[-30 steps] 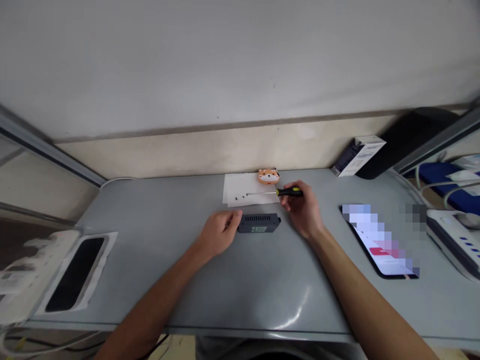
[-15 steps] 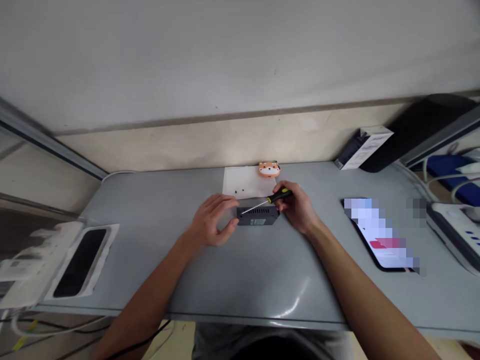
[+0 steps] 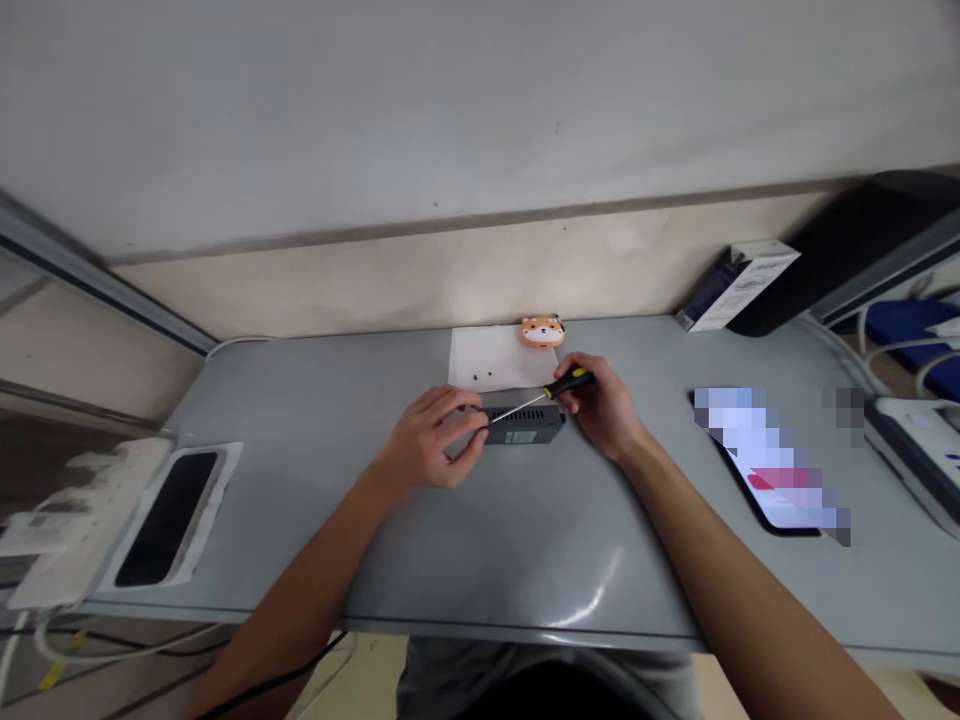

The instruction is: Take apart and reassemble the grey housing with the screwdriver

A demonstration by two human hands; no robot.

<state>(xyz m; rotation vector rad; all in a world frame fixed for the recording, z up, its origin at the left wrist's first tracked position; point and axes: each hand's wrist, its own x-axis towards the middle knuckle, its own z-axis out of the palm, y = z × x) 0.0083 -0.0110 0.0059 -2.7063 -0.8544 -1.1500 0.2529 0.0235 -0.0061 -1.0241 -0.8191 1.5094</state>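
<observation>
Right hand (image 3: 602,408): fingers grasp the screwdriver (image 3: 568,382). Left hand (image 3: 437,437): fingers grip the dark vented case (image 3: 520,430) at its nine-o'clock end.

Screwdriver (image 3: 571,382) moved: 1.0 s ago shaft was held nearly level, tip over paper (image 3: 484,348); now shaft is slanted across box (image 3: 534,431), tip brought to box's left end. Left hand (image 3: 433,440) shifted: box end was gripped at 1.0 s, thumb and fingers were spread at 0.5 s, now they are drawn in about the tip. Right hand (image 3: 602,408) brought slightly nearer box.
</observation>
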